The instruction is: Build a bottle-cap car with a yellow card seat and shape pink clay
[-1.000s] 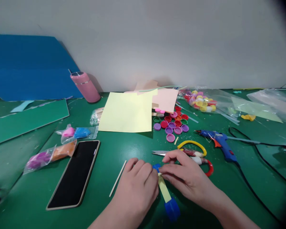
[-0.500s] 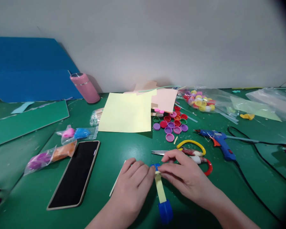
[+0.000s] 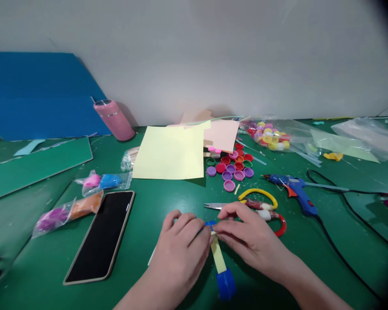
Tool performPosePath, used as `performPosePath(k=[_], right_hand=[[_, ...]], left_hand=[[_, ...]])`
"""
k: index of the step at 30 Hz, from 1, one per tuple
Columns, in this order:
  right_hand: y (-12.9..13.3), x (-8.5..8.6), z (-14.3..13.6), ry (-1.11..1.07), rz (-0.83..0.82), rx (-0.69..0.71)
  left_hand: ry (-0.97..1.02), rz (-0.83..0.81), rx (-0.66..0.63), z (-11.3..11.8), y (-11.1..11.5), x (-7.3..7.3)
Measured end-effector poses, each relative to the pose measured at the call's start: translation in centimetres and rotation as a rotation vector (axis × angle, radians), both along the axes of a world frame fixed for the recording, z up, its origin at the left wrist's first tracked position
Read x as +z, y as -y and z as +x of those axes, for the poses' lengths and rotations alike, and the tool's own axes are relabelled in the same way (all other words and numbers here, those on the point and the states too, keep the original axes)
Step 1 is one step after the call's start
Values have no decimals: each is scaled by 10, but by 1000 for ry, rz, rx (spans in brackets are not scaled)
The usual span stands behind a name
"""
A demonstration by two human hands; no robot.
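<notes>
Low on the green table, the two hands meet over a pale yellow strip, right at its far end. The right hand is nearly closed, thumb and forefinger pinching there, the other fingers loosely bent. The left hand is half curled, knuckles up, its fingertips against the same end; its thumb is hidden, so its grip cannot be told. Fingers partly cover the small blue piece and a whitish bit at the join, too small to make out. A glossy, rounded blue block sits at the strip's near end. Most of a thin stick disappears behind the left hand. The right hand overlaps the metal-bladed scissors, whose handles are smooth, yellow and red.
</notes>
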State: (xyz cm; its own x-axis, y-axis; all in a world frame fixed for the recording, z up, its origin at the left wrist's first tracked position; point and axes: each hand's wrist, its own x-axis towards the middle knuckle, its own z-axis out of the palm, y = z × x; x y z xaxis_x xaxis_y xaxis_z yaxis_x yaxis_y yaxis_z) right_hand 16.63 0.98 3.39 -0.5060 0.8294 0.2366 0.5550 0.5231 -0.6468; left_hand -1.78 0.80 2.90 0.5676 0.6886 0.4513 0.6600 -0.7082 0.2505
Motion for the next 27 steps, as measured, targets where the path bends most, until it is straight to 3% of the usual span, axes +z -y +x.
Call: performPosePath(k=[12,22,27], right_hand=[[-1,2,-1,-6,-6,17],[1,-1,0,-6,-11,4],[1,0,0,-13,-16,4]], left_hand=[[-220,174,-6,3,6,0],[-112,48,-11,-3,3,-1],[-99,77,11,-1,4,-2]])
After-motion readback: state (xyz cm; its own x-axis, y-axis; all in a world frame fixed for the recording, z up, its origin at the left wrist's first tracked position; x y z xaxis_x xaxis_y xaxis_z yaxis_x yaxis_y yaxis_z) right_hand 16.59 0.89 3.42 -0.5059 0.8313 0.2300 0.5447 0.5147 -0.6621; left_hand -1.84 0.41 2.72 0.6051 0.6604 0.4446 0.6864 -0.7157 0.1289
